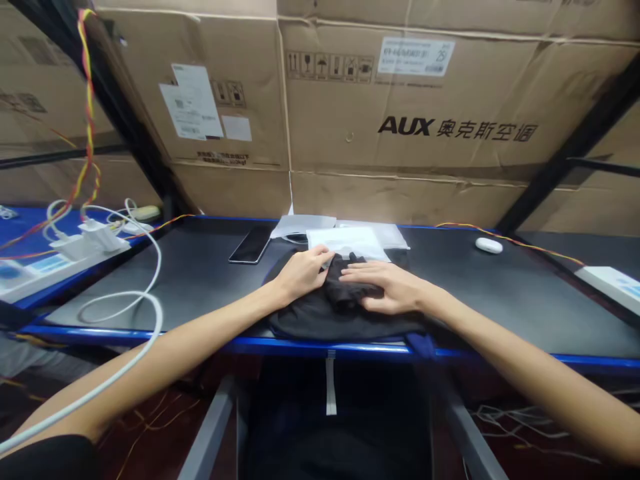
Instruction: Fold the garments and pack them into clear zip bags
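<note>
A heap of dark, crumpled cloth [310, 320] lies at the front edge of the black-topped table, and both hands are on it. My left hand [303, 275] has its fingers curled and pinched at the cloth's upper part; a small shiny bit shows at the fingertips, too small to name. Flat across the bunched cloth rests my right hand [393, 285], its fingers stretched out to the left. Just beyond the hands are a white flat packet [347, 240] and two more pale packets behind it. A dark blue piece of fabric [423, 344] hangs over the edge.
A phone [251, 245] lies left of the packets. A white oval case [489, 245] is on the right. Power strips [65, 260] and a looping white cable [159, 313] are at left. Large cardboard boxes [340, 140] stand behind, between black metal posts.
</note>
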A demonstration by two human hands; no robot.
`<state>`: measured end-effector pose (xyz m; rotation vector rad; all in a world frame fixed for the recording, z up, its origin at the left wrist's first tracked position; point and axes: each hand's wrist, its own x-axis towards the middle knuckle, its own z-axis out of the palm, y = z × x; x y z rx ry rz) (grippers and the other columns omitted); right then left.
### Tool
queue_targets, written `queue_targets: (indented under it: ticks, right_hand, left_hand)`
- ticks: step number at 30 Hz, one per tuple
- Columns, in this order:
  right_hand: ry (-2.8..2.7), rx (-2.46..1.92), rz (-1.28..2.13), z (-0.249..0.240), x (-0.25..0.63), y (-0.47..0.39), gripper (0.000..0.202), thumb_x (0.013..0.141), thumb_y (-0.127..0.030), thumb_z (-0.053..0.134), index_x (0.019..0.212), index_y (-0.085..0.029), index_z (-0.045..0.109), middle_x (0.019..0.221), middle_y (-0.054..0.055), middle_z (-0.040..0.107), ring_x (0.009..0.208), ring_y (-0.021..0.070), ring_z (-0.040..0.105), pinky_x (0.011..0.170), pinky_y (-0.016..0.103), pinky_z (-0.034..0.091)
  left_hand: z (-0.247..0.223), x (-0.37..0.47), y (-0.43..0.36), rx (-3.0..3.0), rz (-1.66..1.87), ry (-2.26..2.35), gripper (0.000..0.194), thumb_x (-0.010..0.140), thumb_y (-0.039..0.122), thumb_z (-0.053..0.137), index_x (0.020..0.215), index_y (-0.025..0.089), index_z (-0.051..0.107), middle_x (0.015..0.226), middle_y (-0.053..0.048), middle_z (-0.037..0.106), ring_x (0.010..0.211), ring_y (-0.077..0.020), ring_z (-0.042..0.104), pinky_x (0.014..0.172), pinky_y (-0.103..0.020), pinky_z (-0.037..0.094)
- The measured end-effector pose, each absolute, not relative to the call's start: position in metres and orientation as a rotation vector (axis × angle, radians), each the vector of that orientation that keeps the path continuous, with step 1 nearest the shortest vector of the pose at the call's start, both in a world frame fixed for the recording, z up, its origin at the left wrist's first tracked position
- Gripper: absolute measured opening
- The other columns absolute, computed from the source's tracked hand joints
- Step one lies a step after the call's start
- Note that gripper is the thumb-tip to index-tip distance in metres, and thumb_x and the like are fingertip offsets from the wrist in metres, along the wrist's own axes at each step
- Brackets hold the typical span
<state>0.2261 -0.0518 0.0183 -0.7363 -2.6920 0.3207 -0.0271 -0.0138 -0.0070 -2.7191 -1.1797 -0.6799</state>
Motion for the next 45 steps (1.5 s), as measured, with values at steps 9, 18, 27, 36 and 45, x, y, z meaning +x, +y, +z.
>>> queue_targets:
  ticks: [9,18,27,36,45]
  right_hand:
    - [-2.722,-0.789,0.566,0.015,0.229,-0.036,0.062,0.088,-0.035,0.067,0.149,-0.029,0.052,0.153,0.002,0.052,0.153,0.0296,0.025,0.123,0.053,0.028]
    - [-2.455,-0.976,0.349,0.011,0.211,-0.026,0.045,0.084,-0.021,0.061,0.129,-0.021,0.068,0.134,0.01,0.068,0.125,0.0295,0.061,0.11,0.047,0.046]
    - [-2.406,-1.416,0.083,0.014,0.18,-0.008,0.028,0.089,-0.02,0.054,0.111,-0.015,0.07,0.125,0.018,0.071,0.117,0.0352,0.065,0.102,0.048,0.049]
    - [-2.57,-1.109,0.357,0.025,0.207,-0.017,0.057,0.092,-0.053,0.062,0.14,-0.022,0.056,0.143,0.013,0.061,0.13,0.0335,0.057,0.109,0.052,0.045]
    - [-2.751,-1.023,0.229,0.014,0.214,-0.01,0.069,0.088,-0.009,0.047,0.155,-0.024,0.041,0.156,0.01,0.048,0.14,0.0312,0.048,0.116,0.05,0.04]
  left_hand:
    - [-0.008,-0.029,-0.013,-2.784,-0.885,-1.099,0.028,0.093,0.017,0.054,0.116,0.02,0.069,0.119,-0.007,0.07,0.1,-0.0211,0.072,0.087,-0.03,0.058]
    - [-0.009,-0.03,-0.013,-2.745,-1.142,-1.306,0.008,0.087,0.017,0.056,0.093,0.019,0.062,0.091,-0.003,0.07,0.083,-0.0185,0.068,0.076,-0.029,0.054]
    - [-0.01,-0.032,-0.015,-2.811,-1.254,-1.196,0.006,0.086,0.017,0.056,0.089,0.019,0.06,0.089,-0.002,0.069,0.08,-0.0165,0.065,0.075,-0.029,0.053]
    - [-0.008,-0.034,-0.014,-2.804,-1.294,-1.278,0.003,0.084,0.02,0.058,0.085,0.019,0.06,0.084,-0.001,0.068,0.076,-0.0168,0.065,0.073,-0.029,0.054]
    - [-0.008,-0.036,-0.014,-2.857,-1.299,-1.247,0.005,0.086,0.019,0.056,0.088,0.019,0.061,0.085,-0.001,0.067,0.076,-0.0159,0.064,0.073,-0.028,0.054]
